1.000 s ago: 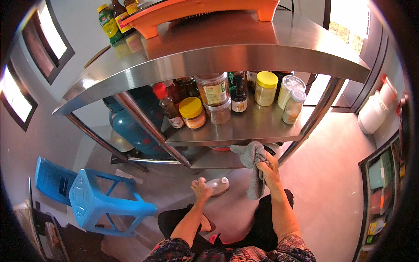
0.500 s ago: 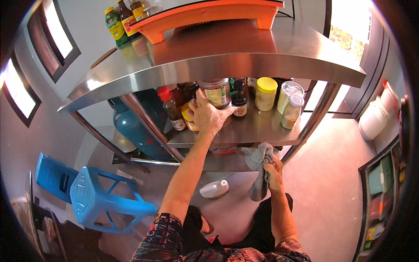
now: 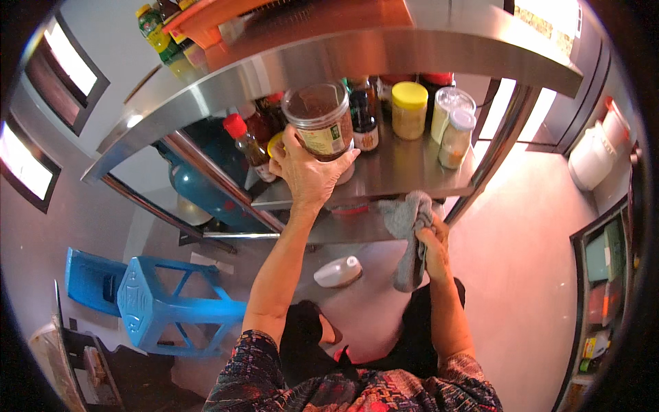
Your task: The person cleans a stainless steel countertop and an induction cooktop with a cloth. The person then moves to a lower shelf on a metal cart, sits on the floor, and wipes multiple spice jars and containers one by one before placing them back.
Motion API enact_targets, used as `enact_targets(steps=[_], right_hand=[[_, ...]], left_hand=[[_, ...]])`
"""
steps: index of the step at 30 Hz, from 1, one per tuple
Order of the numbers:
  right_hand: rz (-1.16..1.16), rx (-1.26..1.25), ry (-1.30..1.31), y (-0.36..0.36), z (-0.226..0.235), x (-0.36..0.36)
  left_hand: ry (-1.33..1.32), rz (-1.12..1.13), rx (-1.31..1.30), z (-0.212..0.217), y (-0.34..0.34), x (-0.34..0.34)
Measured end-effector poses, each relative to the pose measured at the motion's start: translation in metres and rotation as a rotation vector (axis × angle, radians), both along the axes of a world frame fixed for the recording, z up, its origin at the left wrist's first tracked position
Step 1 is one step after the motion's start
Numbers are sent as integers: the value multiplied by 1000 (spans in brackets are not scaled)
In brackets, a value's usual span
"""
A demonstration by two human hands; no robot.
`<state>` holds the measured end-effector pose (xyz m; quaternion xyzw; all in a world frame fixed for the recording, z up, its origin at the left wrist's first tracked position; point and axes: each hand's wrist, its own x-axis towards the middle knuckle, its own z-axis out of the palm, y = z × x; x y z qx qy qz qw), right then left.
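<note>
My left hand [image 3: 307,173] is wrapped round a wide clear jar [image 3: 320,120] with dark brown contents and a pale label, held at the front of the metal shelf [image 3: 391,172]. A red-capped bottle [image 3: 248,145] stands to the left of that hand; a dark sauce bottle [image 3: 364,120] is just right of the jar. Further right are a yellow-lidded jar [image 3: 409,113], a white-lidded container [image 3: 449,110] and a small white-capped jar [image 3: 457,141]. Below the shelf's front edge, my right hand [image 3: 435,247] grips a bunched grey cloth [image 3: 409,254].
The steel table's upper top [image 3: 453,48] overhangs the shelf and carries an orange tray-like thing [image 3: 220,17]. Blue gas cylinders [image 3: 199,189] stand underneath at left. A blue plastic stool [image 3: 147,302] is at left. A white plastic bottle [image 3: 338,272] lies on the floor before me.
My left hand has drawn the clear jar forward from among the bottles, out toward the shelf's front. The right hand still grips the cloth. The view has shifted slightly.
</note>
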<state>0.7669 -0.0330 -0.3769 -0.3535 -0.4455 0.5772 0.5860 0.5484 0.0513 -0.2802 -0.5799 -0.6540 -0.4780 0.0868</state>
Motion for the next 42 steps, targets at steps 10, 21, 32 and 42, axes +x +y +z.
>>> enact_targets(steps=[10, 21, 32, 42], right_hand=[[-16, -33, 2, 2, -5, 3], [-103, -13, -23, 3, -12, 2], [-158, -40, 0, -15, 4, 25], [-140, -40, 74, -19, 1, 39]], left_hand=[[-496, -512, -102, -47, -120, -2], [-860, -386, -172, -229, -154, 16], [-632, -456, -237, -298, -42, 66], [-626, -343, -267, -296, 3, 88]])
